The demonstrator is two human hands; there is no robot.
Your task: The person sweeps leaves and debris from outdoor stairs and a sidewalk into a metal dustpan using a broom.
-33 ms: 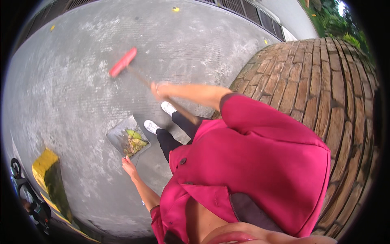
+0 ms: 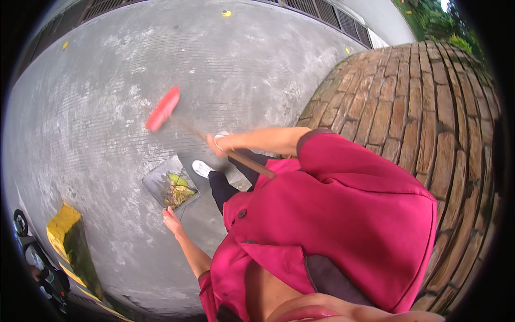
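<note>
My right hand (image 2: 218, 144), slightly blurred, is wrapped round the brown stick of a broom (image 2: 247, 163). The stick's upper end reaches my jacket, and the red broom head (image 2: 163, 109) is down on the concrete, smeared by motion. Lower left, the fingers of my left hand (image 2: 171, 220) are closed at the near edge of a grey dustpan (image 2: 155, 174); its handle is mostly hidden by the hand. Green and yellowish dry leaves (image 2: 178, 189) lie in the pan. The broom head is beyond the pan, apart from it.
A brown stone-block wall (image 2: 397, 112) rises on the right. At the lower left stand a yellow-painted kerb block (image 2: 65, 220) and a motorbike (image 2: 43, 268). Single yellow leaves (image 2: 226, 13) lie farther off, near a dark grating (image 2: 322, 16). My white shoe (image 2: 202, 169) is beside the pan.
The broom head has moved nearer to me and toward the dustpan. My right hand has come down with the stick and now partly covers one shoe. My left hand and the pan have hardly moved.
</note>
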